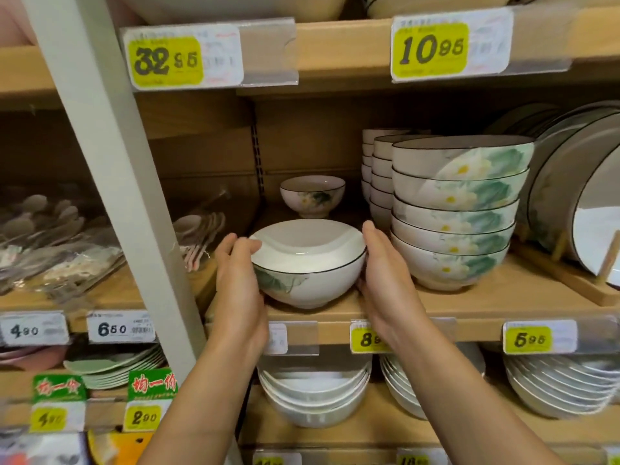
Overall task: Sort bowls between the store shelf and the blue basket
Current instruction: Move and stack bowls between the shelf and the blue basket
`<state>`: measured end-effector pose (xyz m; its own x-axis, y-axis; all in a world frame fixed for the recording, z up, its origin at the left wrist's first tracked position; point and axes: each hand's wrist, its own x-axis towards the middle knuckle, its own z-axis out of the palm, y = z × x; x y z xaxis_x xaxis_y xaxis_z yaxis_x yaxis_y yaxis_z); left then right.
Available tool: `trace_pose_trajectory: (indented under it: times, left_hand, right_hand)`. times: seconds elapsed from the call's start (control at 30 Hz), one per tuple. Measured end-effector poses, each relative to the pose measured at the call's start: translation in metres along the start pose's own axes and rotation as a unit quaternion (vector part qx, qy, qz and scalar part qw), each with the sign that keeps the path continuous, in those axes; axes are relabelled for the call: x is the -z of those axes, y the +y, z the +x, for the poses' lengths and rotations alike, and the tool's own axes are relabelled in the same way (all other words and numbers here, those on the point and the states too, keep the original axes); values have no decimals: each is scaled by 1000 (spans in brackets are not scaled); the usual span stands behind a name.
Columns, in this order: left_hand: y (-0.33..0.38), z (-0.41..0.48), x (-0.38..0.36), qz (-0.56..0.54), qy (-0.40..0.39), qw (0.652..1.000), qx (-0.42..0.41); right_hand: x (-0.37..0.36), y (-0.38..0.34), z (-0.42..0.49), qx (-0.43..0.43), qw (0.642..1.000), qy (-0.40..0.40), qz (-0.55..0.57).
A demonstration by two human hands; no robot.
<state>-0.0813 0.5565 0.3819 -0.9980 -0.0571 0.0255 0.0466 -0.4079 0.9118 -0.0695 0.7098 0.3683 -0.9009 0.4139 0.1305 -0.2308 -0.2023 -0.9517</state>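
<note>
two grips (240,280) (385,276) round one bowl (312,276)

Price label 10.95 (431,50), upper right; plates (563,182) upright in wooden rack (567,275); bagged spoons (50,236), left; white post (110,162).
</note>
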Motion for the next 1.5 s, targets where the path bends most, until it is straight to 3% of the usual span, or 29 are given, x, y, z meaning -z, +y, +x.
trace_pose_trajectory:
  times: [0.17, 0.33, 0.67, 0.9, 1.03, 1.27, 1.5]
  left_hand:
    - [8, 3, -7, 26, -14, 999, 19]
    - [-3, -10, 3, 8, -12, 1000, -18]
    - [-5, -3, -2, 12, -61, 998, -1]
    - [9, 30, -40, 15, 24, 999, 21]
    - [31, 64, -73, -11, 81, 996, 44]
    - [48, 119, -109, 65, 70, 992, -80]
    - [37, 165, -122, 127, 66, 983, -116]
  right_hand:
    - [-11, 6, -16, 25, 998, -16, -58]
    - [-6, -7, 8, -21, 999, 24, 36]
    - [-1, 4, 7, -21, 1000, 13, 3]
    - [-35, -13, 43, -60, 994, 91, 17]
    - [-53, -32, 71, -40, 990, 133, 10]
    - [-76, -64, 133, 9, 988, 151, -6]
    - [-91, -65, 180, 41, 977, 208, -23]
